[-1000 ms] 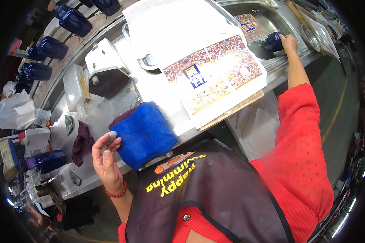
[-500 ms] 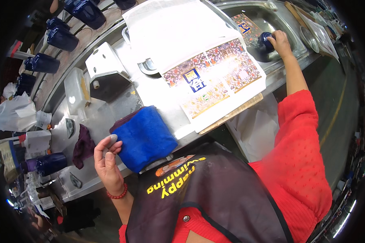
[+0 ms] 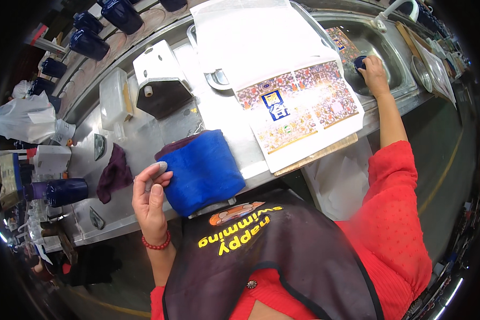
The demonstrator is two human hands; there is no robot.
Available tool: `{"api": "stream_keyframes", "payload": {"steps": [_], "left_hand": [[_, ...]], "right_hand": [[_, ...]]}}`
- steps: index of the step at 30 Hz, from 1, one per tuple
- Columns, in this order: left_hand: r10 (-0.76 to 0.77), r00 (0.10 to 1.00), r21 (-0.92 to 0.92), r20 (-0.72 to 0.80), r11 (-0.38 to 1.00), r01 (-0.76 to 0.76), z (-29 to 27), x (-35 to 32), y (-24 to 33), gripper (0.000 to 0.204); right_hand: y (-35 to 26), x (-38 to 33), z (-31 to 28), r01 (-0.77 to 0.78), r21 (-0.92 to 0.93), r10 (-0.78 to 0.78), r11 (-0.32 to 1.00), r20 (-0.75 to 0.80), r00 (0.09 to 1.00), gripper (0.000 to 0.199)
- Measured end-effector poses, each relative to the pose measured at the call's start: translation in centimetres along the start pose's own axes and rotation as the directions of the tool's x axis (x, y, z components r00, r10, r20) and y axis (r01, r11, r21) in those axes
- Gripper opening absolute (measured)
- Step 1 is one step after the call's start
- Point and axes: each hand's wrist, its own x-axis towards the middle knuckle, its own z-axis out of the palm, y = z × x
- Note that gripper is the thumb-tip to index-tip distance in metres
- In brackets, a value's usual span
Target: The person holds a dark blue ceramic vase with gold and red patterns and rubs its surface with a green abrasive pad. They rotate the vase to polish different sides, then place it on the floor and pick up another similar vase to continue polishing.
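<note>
Over the sink [image 3: 392, 50] at the far right, my right hand [image 3: 376, 76] is closed around a dark blue bottle [image 3: 360, 64], mostly hidden behind the fingers. A patterned decal sheet [image 3: 340, 42] lies in the sink just beyond it. My left hand [image 3: 152, 200] hovers by the left edge of a folded blue cloth [image 3: 204, 173], its fingers loosely bent and apart, holding nothing. A grey covering sits on one fingertip. Between the hands, a large white sheet with colourful floral decals [image 3: 304, 106] lies on a board [image 3: 314, 156].
Steel counter [image 3: 250, 173] runs under everything. On it stand a white angled stand [image 3: 162, 69], a clear plastic box [image 3: 114, 98] and a crumpled purple cloth [image 3: 116, 173]. Dark blue bottles [image 3: 88, 44] line the far-left shelf; another bottle [image 3: 66, 192] lies at the left. A faucet [image 3: 397, 12] rises behind the sink.
The whole view has shifted, so the counter appears further right. My right hand still grips the bottle in the sink, with less of the bottle showing. My left hand stays beside the blue cloth.
</note>
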Motion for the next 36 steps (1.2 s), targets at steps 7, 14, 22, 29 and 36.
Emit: {"api": "stream_keyframes", "payload": {"steps": [7,14,22,29,36], "left_hand": [[0.024,0.999,-0.010,0.022,1.000,-0.024,-0.1,0.0,-0.2,0.041],[0.014,1.000,-0.014,0.019,1.000,-0.013,-0.2,0.0,-0.3,0.039],[0.007,0.999,-0.020,0.054,1.000,-0.006,-0.6,0.6,-0.7,0.038],[-0.021,0.982,0.136,0.188,0.991,-0.005,-0.2,3.0,1.3,0.032],[0.221,0.904,0.291,0.366,0.896,-0.337,2.4,6.9,4.5,0.037]], "right_hand": [[2.1,-0.7,0.5,-0.075,-0.006,0.074,0.997,-0.104,0.992,0.031],[6.6,-0.2,1.8,-0.273,0.010,0.270,0.962,-0.188,0.944,0.028],[9.1,1.1,-4.2,-0.497,0.360,0.581,0.789,-0.178,0.794,0.042],[4.4,5.6,-15.8,-0.233,0.518,0.305,0.823,-0.056,0.951,0.037],[-8.0,11.1,-28.3,0.111,0.699,-0.152,0.707,-0.002,0.988,0.027]]}}
